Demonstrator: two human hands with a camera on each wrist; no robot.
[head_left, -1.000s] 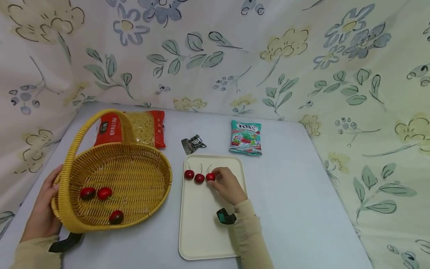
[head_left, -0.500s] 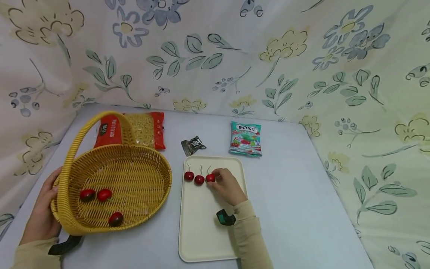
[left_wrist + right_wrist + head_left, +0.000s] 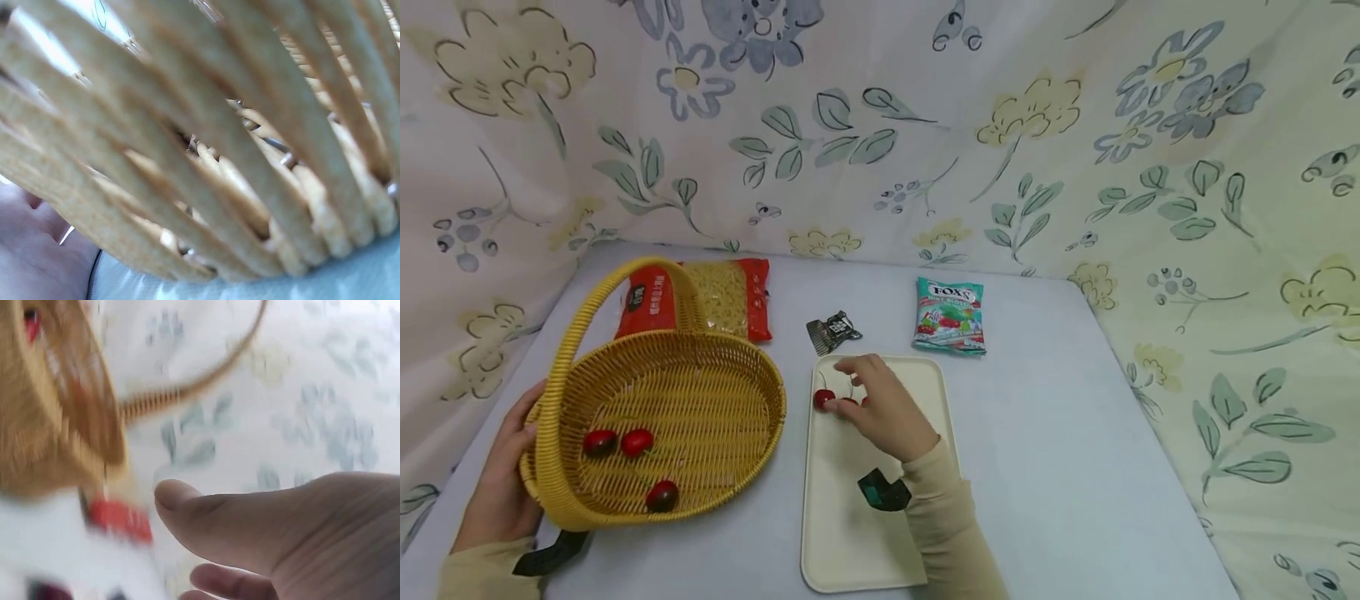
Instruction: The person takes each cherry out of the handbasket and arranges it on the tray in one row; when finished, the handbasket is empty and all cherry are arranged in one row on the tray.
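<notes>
My left hand [image 3: 505, 479] grips the left side of a yellow woven basket [image 3: 715, 417] with a tall handle; the left wrist view shows its slats close up, with part of the palm beside them. Three dark red cherries lie in the basket, one of them the lower cherry [image 3: 662, 497]. Over the top of a cream tray [image 3: 850, 533] hovers my right hand [image 3: 891, 412], thumb and fingers apart, nothing between them. Beneath it is a row of three stemmed cherries; the left cherry [image 3: 823, 399] shows well, the others are mostly covered by the hand.
Behind the basket lies a red bag of pasta [image 3: 722, 296]. A small black wrapped packet [image 3: 835, 332] is just beyond the tray, and a teal Fox's candy bag [image 3: 950, 317] is farther right. A floral cloth [image 3: 1037, 167] hangs behind the white table [image 3: 1060, 467].
My right hand has let go of the rightmost cherry on the tray and moved left over the row, its fingers parting. The left hand stays on the basket.
</notes>
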